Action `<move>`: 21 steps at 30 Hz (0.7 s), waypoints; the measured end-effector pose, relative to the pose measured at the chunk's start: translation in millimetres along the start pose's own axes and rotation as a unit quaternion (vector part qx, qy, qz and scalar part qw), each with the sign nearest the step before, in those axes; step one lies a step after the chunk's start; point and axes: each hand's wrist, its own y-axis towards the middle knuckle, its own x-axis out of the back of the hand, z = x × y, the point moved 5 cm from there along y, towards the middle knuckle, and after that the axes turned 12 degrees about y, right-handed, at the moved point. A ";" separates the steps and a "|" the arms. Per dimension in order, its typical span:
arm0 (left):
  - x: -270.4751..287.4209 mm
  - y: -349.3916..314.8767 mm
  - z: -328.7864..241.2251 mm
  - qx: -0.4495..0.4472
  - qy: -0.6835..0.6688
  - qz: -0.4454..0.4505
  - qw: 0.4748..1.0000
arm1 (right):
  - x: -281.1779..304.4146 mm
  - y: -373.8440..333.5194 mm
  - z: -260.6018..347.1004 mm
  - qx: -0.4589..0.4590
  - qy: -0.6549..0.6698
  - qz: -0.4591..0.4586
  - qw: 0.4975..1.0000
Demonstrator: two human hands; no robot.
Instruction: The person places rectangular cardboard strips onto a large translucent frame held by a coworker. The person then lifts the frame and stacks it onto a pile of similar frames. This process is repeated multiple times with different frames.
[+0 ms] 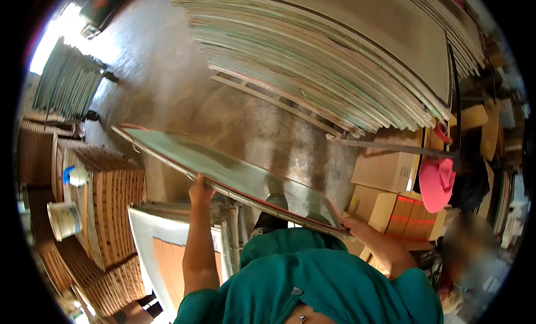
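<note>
A large, long framed panel [240, 170] with a pale green, partly see-through sheet and a thin reddish line along its edge slants across in front of my body. My left hand [201, 191] is closed on its near edge, around the middle of that side. At the panel's right end, my right hand [352, 224] is closed on the corner. The panel is tilted, its far left corner reaching out over the floor. Part of my leg and foot shows behind it. Some fingers of both hands are hidden.
A tall stack of similar panels [312, 56] lies on a low support ahead. Cardboard boxes [385, 162] and a pink cap [437, 181] are at right, with another person [469, 251] near. Left are slatted wooden stacks [114, 201], a white bucket [64, 219] and leaning panels [146, 234].
</note>
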 end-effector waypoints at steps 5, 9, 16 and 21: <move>-35.3 20.9 7.1 0.085 -0.129 -0.002 0.988 | -34.6 -14.0 19.9 0.006 0.043 -0.013 0.999; -37.3 -9.5 -43.7 0.040 -0.154 -0.010 0.987 | -24.1 -49.5 25.3 -0.027 0.047 -0.001 0.999; -34.3 -146.2 -244.0 -0.291 -0.050 -0.016 0.955 | -97.1 -49.6 102.8 0.031 -0.075 0.062 0.995; -25.8 -284.7 -391.1 -0.548 0.060 -0.317 0.771 | -281.4 -132.6 220.8 0.158 -0.204 0.186 0.948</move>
